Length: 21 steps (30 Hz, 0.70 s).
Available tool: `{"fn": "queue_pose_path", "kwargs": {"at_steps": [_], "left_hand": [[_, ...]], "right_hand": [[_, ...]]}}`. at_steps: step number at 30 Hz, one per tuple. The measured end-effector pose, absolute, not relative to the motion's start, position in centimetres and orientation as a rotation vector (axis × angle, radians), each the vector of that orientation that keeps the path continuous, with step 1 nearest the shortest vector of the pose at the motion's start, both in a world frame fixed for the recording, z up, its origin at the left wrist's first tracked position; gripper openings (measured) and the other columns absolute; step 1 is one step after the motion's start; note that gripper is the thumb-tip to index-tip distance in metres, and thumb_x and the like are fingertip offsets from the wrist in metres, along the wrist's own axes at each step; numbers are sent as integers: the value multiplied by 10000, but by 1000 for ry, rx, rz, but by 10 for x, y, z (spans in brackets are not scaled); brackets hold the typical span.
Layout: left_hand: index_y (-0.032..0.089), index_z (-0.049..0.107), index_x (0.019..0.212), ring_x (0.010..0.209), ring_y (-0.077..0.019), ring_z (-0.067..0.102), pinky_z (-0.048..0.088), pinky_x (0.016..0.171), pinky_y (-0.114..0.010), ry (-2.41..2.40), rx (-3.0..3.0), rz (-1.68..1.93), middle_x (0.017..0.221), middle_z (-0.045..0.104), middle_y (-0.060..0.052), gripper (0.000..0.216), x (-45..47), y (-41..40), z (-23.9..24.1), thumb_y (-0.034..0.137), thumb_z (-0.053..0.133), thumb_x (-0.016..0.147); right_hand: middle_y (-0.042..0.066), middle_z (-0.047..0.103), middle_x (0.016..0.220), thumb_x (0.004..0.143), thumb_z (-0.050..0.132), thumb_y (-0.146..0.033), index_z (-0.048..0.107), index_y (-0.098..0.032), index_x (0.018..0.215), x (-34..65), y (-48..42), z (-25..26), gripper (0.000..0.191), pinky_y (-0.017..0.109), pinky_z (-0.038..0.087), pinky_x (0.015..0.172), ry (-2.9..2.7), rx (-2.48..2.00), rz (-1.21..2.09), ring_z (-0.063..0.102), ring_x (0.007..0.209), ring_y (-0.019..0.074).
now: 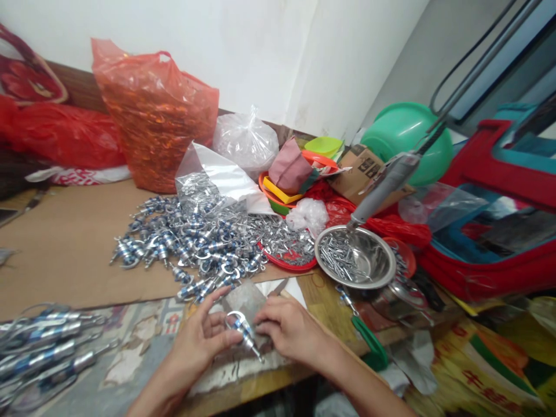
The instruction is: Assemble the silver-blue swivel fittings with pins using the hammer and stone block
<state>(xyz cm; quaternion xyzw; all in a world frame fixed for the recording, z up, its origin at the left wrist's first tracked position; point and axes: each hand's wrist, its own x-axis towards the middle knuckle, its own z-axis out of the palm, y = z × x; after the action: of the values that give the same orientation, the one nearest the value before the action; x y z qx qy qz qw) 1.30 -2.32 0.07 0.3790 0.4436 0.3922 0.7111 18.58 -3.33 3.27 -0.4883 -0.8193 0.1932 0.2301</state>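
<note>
Between the thumb and fingers of my left hand (206, 333) is a small silver-and-blue metal fitting (243, 331), with a curved hook at its upper end and a thin pin pointing down to the right. My right hand (293, 331) is close beside the fitting on its right, fingertips pinched together; anything inside that pinch is hidden. Both hands are over the front edge of the worktable, above a worn grey block (245, 298). Just beyond them spreads a heap of similar fittings (186, 231).
A steel bowl (382, 263) of metal pins stands to the right, under a hanging grey-handled tool (386, 182). Left of it is a red tray (295, 266) of small metal pieces. More fittings (47, 347) lie front left. A green-handled tool (369, 344) rests at the right edge.
</note>
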Motion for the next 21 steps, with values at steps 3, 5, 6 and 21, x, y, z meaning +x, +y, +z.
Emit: {"fn": "queue_pose_path", "kwargs": {"at_steps": [3, 5, 6, 21], "left_hand": [[212, 338, 1211, 640, -166, 602, 441, 606, -269, 978, 854, 886, 666, 618, 17, 781, 13, -23, 0, 228, 729, 535], [210, 337, 1212, 644, -172, 606, 445, 615, -278, 970, 859, 892, 670, 621, 13, 780, 13, -24, 0, 232, 727, 537], [209, 334, 1213, 650, -178, 608, 447, 623, -287, 967, 862, 891, 675, 624, 9, 785, 13, -24, 0, 234, 728, 535], [204, 362, 1216, 641, -193, 622, 466, 567, -295, 1006, 891, 882, 705, 635, -12, 782, 12, -23, -3, 211, 730, 526]], "right_hand": [[4, 618, 660, 745, 569, -141, 697, -203, 797, 186, -28, 37, 152, 202, 420, 602, -2312, -1317, 596, 564, 641, 126], [7, 623, 705, 765, 561, -170, 692, -228, 866, 182, -27, 34, 176, 202, 420, 610, -2302, -1283, 602, 566, 667, 124], [8, 622, 726, 775, 552, -180, 686, -242, 894, 179, -26, 30, 190, 202, 421, 615, -2288, -1275, 598, 566, 680, 123], [70, 583, 910, 797, 501, -283, 546, -176, 1062, 237, -39, 3, 290, 294, 429, 743, -1810, -1737, 213, 550, 849, 186]]}}
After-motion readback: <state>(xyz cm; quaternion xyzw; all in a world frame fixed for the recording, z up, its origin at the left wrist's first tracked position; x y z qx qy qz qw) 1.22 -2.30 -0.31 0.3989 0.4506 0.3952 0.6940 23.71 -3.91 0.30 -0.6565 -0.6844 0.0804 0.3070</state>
